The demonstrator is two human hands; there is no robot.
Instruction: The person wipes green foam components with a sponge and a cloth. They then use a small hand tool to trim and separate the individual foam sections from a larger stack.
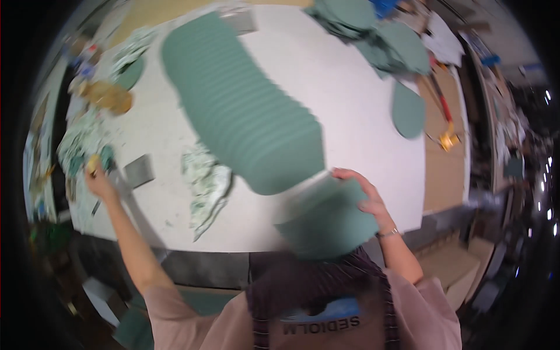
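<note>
My right hand (368, 198) grips the edge of a flat green piece (326, 221) with rounded corners, held in front of my apron at the table's near edge. Just beyond it, a long row of overlapping green pieces (233, 105) fans across the table toward the far left. Far out to the left, the fingers of my left hand (101, 182) are closed round a small yellow thing (93, 163), too blurred to name. Beside that hand lies a crumpled, green-stained white cloth (81, 140). A grey block (139, 171) rests to its right.
Another stained cloth (205, 186) lies mid-table. A bottle of amber liquid (105, 97) is at the left. Piled green pieces (396, 46) and a single one (408, 109) occupy the right, near a red-and-yellow tool (446, 119) on brown board (440, 181). The white table (373, 157) ends before my body.
</note>
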